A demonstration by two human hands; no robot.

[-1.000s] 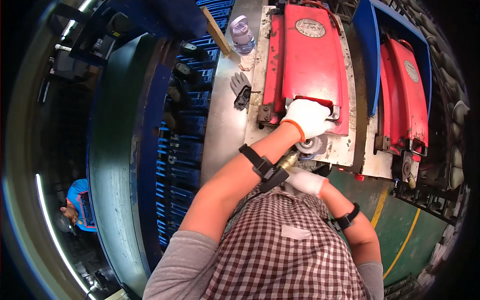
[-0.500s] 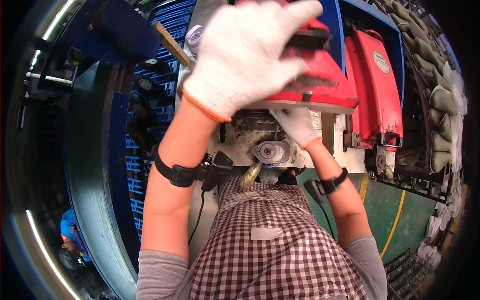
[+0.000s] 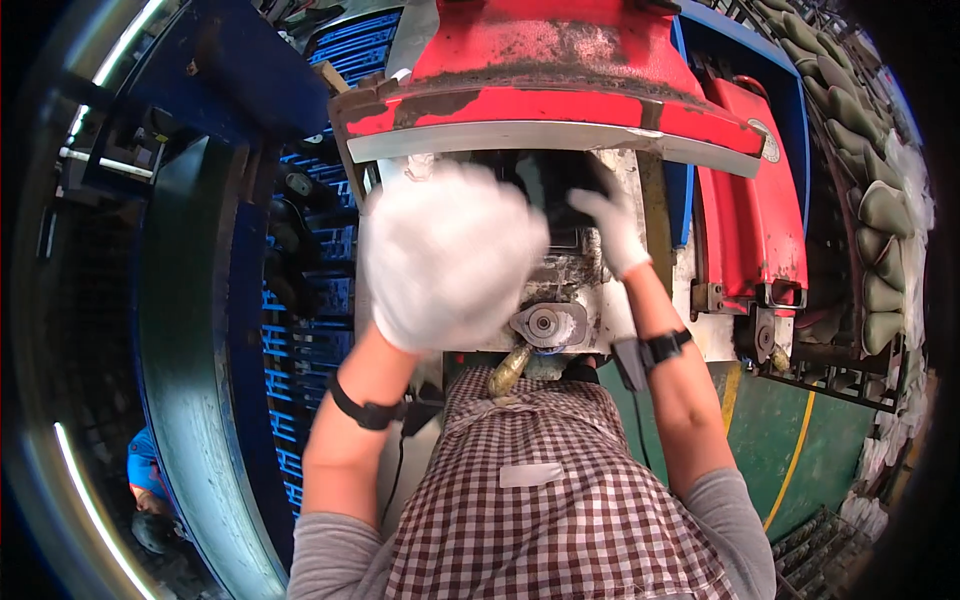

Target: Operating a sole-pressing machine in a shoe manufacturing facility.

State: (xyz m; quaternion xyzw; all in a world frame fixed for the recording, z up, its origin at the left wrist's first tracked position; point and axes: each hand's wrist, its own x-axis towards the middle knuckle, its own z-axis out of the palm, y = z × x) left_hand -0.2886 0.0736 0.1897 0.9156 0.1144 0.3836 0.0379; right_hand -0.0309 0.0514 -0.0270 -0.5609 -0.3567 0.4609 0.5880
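Note:
My left hand (image 3: 450,262), in a white knit glove, is over the left part of the machine bed, below the raised red lid (image 3: 560,62). Motion smears its fingers, so their pose does not show. In the same kind of glove, my right hand (image 3: 618,232) reaches into the gap beneath the lid's metal edge. Its thumb stretches out leftward, apart from the fingers, which are lost in shadow. Beside that thumb lies a dark, shadowed piece (image 3: 545,185), its kind unclear. Nearer to me is a round metal knob fitting (image 3: 543,323) with a worn yellowish handle (image 3: 510,370).
A second red machine (image 3: 750,200) in a blue frame stands at right. Beyond it is a rack of grey-green shoe-shaped pieces (image 3: 882,250). Blue racking (image 3: 285,400) and a long belt-like surface (image 3: 200,380) run along the left. Another person (image 3: 150,470) is at far left.
The red lid has swung up and away, uncovering the bed beneath. My left hand has come off it, down toward me. My right hand shifted slightly right, and its thumb now shows clearly.

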